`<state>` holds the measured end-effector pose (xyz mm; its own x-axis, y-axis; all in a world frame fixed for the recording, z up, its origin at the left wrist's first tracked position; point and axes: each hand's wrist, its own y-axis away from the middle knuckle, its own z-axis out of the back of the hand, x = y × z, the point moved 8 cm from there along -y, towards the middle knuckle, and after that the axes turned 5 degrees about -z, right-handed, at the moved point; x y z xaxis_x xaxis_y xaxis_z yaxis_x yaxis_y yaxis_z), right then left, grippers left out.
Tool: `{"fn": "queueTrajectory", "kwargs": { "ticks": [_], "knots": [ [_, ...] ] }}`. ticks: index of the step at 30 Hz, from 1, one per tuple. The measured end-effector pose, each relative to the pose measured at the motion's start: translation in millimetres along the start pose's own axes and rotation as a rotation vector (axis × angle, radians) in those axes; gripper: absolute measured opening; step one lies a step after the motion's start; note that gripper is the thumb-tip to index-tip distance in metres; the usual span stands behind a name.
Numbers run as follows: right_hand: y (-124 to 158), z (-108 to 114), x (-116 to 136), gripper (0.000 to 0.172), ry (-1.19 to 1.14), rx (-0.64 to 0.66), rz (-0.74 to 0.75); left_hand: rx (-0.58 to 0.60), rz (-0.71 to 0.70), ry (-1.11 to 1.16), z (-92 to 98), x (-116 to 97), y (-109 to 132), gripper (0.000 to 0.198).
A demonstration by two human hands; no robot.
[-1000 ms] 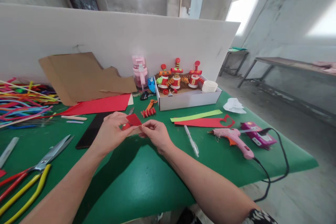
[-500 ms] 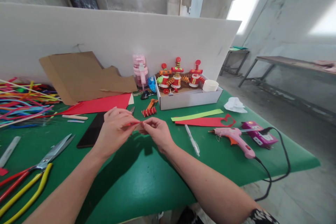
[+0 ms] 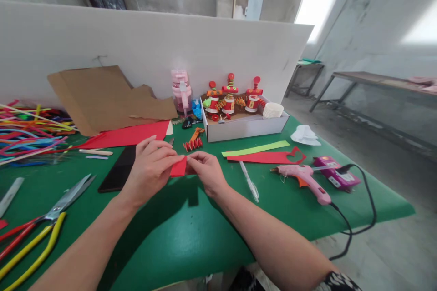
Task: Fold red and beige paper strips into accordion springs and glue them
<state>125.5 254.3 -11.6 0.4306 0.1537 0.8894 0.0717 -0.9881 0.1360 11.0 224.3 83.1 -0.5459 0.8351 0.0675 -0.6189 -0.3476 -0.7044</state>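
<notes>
A small folded piece of red paper point(image 3: 178, 168) is held up over the green table between both hands. My left hand point(image 3: 152, 163) pinches its left side, thumb and fingers pressed together. At its right edge, my right hand point(image 3: 207, 170) grips it between thumb and forefinger. Just behind the hands lies a red pleated paper strip point(image 3: 193, 144) with an orange piece point(image 3: 197, 134) beside it. A dark flat tablet point(image 3: 118, 173) is partly covered by my left hand.
Scissors point(image 3: 64, 202) lie at the left, near colourful pipe cleaners point(image 3: 30, 134). A white box point(image 3: 246, 130) holds red figures point(image 3: 229, 105) and cups. To the right are a pen point(image 3: 250, 182), paper strips point(image 3: 259, 158), a pink glue gun point(image 3: 303, 177) and its black cable point(image 3: 373, 200).
The red paper has been turned, so its flat red face now shows between the hands. My left fingers have shifted slightly on it. The view has moved a little.
</notes>
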Motion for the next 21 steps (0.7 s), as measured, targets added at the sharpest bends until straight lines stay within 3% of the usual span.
{"fn": "queueTrajectory", "kwargs": {
  "ticks": [10,18,21],
  "knots": [
    [-1.6,3.8,1.4,0.019,-0.1,0.003,-0.07,0.058,-0.098,-0.109,-2.4,-11.3,-2.2,0.029],
    [2.1,2.8,9.8,0.027,-0.105,0.02,-0.068,0.118,-0.072,-0.129,-4.7,-13.9,-4.3,0.035],
    [-2.0,6.5,8.4,0.033,-0.089,0.032,-0.077,0.077,-0.027,-0.123,0.0,-9.8,-3.8,0.039]
  ]
}}
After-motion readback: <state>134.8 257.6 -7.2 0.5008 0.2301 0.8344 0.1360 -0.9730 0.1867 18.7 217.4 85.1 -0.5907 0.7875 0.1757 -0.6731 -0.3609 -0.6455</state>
